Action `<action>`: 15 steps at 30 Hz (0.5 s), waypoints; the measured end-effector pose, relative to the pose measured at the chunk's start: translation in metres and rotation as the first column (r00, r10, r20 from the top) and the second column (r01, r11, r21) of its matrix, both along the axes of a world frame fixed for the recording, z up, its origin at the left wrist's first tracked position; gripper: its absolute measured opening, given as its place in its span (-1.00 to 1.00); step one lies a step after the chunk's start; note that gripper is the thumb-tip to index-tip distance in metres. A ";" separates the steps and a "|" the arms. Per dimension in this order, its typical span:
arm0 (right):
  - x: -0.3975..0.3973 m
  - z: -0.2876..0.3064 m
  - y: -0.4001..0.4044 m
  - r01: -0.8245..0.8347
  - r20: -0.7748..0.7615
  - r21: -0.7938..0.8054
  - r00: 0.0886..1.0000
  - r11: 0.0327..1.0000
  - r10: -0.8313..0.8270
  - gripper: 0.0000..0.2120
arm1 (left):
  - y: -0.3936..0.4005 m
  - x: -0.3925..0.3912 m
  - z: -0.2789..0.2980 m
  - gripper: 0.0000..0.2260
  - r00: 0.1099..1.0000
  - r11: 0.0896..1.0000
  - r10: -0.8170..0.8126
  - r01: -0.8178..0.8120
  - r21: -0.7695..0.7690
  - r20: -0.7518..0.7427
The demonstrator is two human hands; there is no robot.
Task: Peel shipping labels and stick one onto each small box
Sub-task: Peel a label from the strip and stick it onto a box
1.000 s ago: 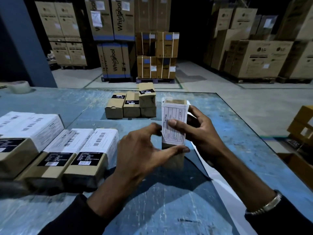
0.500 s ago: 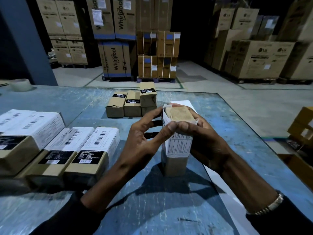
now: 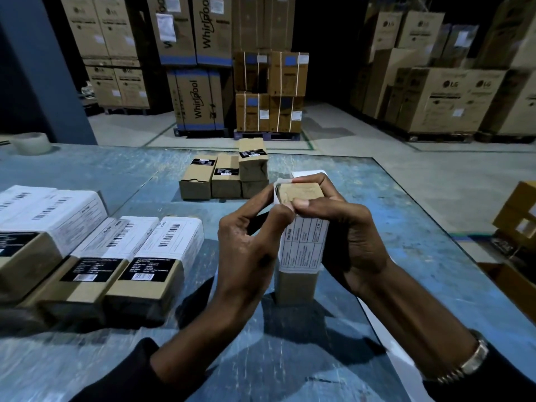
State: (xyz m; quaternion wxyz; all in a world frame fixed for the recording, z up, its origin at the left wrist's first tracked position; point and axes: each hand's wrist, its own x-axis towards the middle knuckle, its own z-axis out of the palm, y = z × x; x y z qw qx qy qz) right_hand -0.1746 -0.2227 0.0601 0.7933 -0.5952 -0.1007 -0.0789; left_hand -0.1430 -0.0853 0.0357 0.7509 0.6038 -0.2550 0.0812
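Note:
A small brown box (image 3: 294,285) stands upright on the blue table (image 3: 290,358), with a white shipping label (image 3: 303,245) wrapped over its near face and top edge. My right hand (image 3: 351,236) grips the box from the right, thumb pressing the label at the top. My left hand (image 3: 246,245) holds the box's left side, fingers curled at the label's upper left corner. Several labelled boxes (image 3: 139,256) lie at the left. Several boxes without a white label (image 3: 226,175) sit further back.
A white backing strip (image 3: 385,329) lies on the table under my right arm. A tape roll (image 3: 30,143) sits at the far left edge. Large cartons on pallets (image 3: 269,91) fill the floor beyond. More cartons (image 3: 519,216) stand to the right of the table.
The label went from being held against the box's face to being folded over its top. Both hands rose to the box's upper end and now press the label's edges.

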 end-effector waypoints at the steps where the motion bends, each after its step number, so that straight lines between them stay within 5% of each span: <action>1: 0.001 0.000 0.001 0.016 -0.006 0.001 1.000 1.000 -0.016 -0.70 | -0.002 -0.001 0.002 -0.57 1.000 1.000 0.014 -0.014 -0.008 0.004; 5: 0.007 0.004 0.005 0.073 -0.040 -0.004 0.996 0.997 -0.073 -0.75 | -0.008 -0.003 0.005 -0.64 0.993 0.994 0.111 -0.111 -0.002 0.027; 8: 0.005 0.005 0.001 0.056 -0.103 0.030 0.993 0.998 -0.052 -0.44 | -0.009 -0.002 0.005 -0.58 0.987 0.987 0.160 -0.160 0.014 0.009; 15: 0.013 -0.011 -0.029 -0.236 -0.022 -0.016 0.972 0.972 0.236 -0.36 | -0.008 -0.003 0.004 -0.45 0.977 0.973 0.213 -0.212 0.088 -0.003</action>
